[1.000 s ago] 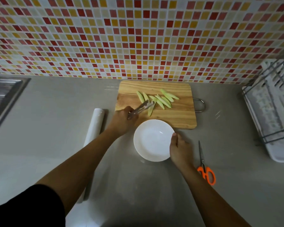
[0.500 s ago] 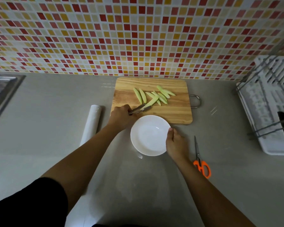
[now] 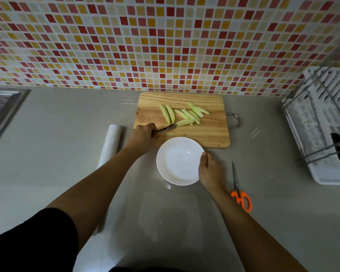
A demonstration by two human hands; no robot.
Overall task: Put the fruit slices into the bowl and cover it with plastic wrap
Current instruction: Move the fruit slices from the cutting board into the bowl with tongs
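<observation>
white bowl [image 3: 178, 160] holds nothing; fruit slices [image 3: 185, 114] lie on cutting board [image 3: 204, 134].

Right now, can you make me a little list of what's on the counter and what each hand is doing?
left hand: holds metal tongs, tips pinching one green slice
right hand: grips the rim of the white bowl
bowl contents: no fruit yet
fruit slices: on the wooden cutting board
plastic wrap roll: lying left of the bowl
scissors: orange handles, right of the bowl
dish rack: far right
</observation>
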